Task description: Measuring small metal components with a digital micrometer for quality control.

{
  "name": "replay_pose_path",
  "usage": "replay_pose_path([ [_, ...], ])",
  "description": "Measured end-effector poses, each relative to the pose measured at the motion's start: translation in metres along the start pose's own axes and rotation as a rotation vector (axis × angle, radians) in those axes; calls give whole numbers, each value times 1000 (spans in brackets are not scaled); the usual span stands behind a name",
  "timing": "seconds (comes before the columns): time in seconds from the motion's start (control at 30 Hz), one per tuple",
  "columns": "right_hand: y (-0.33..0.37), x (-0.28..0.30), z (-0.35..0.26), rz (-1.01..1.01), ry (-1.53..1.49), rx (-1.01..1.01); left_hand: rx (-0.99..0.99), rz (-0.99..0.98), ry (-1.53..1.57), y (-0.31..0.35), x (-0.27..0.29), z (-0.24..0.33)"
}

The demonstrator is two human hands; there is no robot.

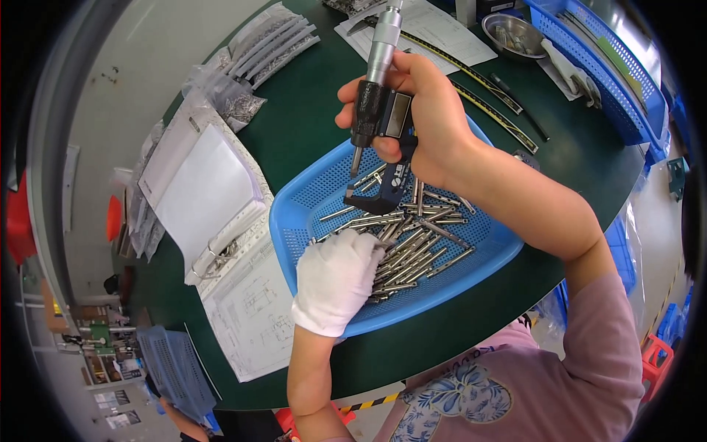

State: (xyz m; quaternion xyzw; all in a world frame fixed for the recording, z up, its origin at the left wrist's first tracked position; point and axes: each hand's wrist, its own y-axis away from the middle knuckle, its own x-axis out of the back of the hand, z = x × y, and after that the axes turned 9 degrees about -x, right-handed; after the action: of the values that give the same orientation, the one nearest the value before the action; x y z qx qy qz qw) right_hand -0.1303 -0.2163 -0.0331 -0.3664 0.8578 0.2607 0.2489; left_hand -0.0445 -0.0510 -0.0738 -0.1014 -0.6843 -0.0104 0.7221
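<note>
My bare right hand (440,118) grips a digital outside micrometer (370,103) above the blue basket (434,298). The micrometer has a silver thimble, a black grip and a small display; its frame and jaws hang low over the basket. No part shows between the jaws. In the basket lies a loose pile of slim metal pins (416,258), some with small holes or slots. My left hand (335,276), in a white glove, reaches over the basket's left side. Its fingers are curled down at the pins; the fingertips and anything in them are hidden.
Left of the basket, an open ring binder (202,188) rests beside a printed drawing (258,317). Plastic bags of small metal parts (239,107) line the far left edge. Behind stand a caliper (456,59), a metal bowl (513,35) and another blue basket (600,62).
</note>
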Motion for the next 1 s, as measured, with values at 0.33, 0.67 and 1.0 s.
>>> replay_pose_path([
  [0.33,1,-3,3,-19,-31,-98,105,-156,-202,-24,-11,-45],
  [0.67,2,-1,2,-61,-7,-106,304,-23,17,-25,1,-38],
  [1.0,15,-8,9,-234,145,-166,611,557,2360,6,13,-6],
])
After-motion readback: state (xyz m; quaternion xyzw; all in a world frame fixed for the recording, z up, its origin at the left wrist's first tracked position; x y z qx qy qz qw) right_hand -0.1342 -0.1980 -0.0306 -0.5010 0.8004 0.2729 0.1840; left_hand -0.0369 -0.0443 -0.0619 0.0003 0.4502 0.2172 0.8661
